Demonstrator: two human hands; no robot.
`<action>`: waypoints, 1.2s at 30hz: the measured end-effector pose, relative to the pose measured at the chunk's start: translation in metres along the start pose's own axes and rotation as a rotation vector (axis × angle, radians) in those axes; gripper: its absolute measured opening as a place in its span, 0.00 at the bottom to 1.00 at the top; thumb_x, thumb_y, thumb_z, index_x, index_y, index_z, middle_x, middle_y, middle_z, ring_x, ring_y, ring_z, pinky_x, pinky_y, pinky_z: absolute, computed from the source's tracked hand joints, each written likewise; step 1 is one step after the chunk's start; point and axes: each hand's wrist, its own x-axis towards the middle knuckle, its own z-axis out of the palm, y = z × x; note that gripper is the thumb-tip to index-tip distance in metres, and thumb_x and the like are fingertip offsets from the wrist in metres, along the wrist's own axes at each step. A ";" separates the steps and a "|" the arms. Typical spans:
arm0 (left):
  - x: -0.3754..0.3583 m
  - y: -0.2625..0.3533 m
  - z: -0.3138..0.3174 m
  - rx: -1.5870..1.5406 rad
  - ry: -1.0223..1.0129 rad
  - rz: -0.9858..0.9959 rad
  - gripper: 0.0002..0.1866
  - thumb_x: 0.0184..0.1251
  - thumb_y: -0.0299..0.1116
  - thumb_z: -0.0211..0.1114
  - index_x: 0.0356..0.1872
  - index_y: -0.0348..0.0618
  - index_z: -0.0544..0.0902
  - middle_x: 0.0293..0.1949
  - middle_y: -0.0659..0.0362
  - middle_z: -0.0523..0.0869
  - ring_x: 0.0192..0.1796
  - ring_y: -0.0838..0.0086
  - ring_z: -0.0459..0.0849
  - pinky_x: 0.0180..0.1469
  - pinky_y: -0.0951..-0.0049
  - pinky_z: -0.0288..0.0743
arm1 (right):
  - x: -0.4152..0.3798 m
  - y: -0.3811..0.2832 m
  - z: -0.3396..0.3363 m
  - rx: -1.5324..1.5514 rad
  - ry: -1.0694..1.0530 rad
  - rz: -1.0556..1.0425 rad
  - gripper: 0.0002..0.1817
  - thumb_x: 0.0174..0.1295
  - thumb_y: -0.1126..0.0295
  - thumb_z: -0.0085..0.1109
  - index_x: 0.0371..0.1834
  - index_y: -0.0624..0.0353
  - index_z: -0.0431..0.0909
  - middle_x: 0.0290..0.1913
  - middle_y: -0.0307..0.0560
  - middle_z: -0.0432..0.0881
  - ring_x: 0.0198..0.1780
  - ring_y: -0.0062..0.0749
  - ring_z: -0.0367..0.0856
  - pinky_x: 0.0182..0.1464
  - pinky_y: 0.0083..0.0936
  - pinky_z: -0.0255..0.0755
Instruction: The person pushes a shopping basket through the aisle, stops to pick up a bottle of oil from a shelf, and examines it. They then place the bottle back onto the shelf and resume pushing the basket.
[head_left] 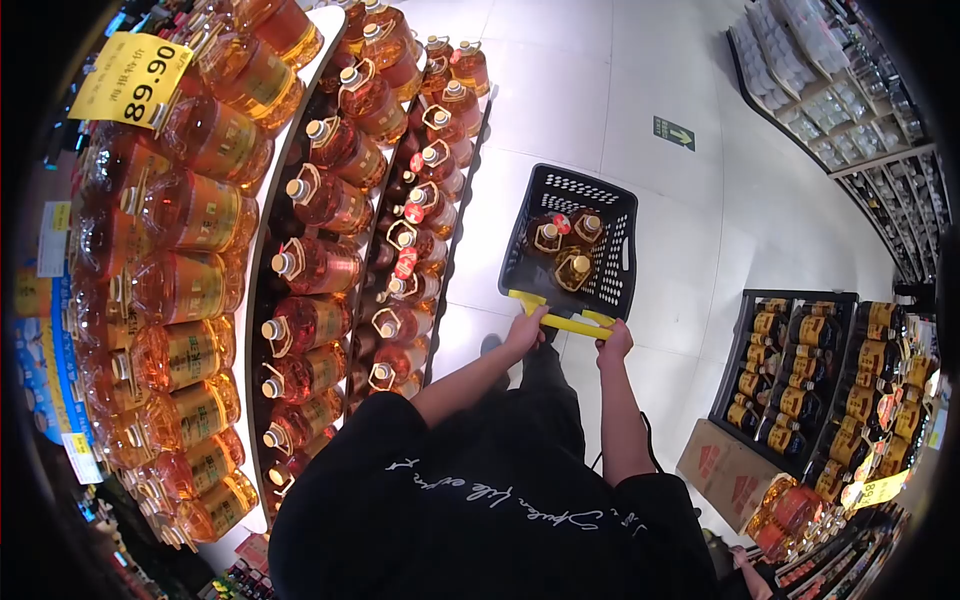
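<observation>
In front of me on the floor is a black shopping basket (519, 268) with perforated sides. Its yellow handle (568, 325) points toward my body. My left hand (526, 326) is closed around the handle's left part, and my right hand (616, 342) grips its right end. Inside the basket, three bottles of amber oil (573, 271) stand close together with their caps up. One of them has a red tag near its neck.
Tiered shelves on my left hold many oil bottles (322, 265), with a yellow price sign (133, 80) above. Dark bottles (797, 403) fill racks at right, beside a cardboard box (718, 470). Glassware shelves (850, 110) stand far right. A green arrow sticker (674, 133) marks the pale tiled floor.
</observation>
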 end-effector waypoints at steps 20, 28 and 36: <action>0.125 0.191 0.048 1.327 0.015 0.723 0.18 0.70 0.40 0.46 0.32 0.40 0.81 0.34 0.46 0.85 0.44 0.51 0.83 0.47 0.48 0.71 | 0.104 -0.108 0.125 -0.023 0.008 -0.099 0.23 0.53 0.75 0.52 0.56 0.60 0.74 0.35 0.52 0.81 0.25 0.35 0.81 0.16 0.24 0.70; 0.163 0.222 0.067 1.313 0.255 0.813 0.21 0.71 0.40 0.46 0.28 0.38 0.83 0.27 0.43 0.84 0.31 0.47 0.84 0.40 0.48 0.76 | 0.137 -0.144 0.165 -0.088 0.042 -0.148 0.21 0.53 0.73 0.53 0.53 0.60 0.76 0.39 0.52 0.80 0.25 0.37 0.81 0.16 0.26 0.72; 0.185 0.261 0.084 1.403 0.358 0.784 0.21 0.69 0.37 0.46 0.21 0.38 0.83 0.27 0.44 0.85 0.29 0.47 0.84 0.36 0.48 0.77 | 0.150 -0.182 0.192 -0.110 0.031 -0.150 0.21 0.54 0.70 0.54 0.52 0.62 0.78 0.42 0.55 0.81 0.24 0.37 0.81 0.16 0.27 0.74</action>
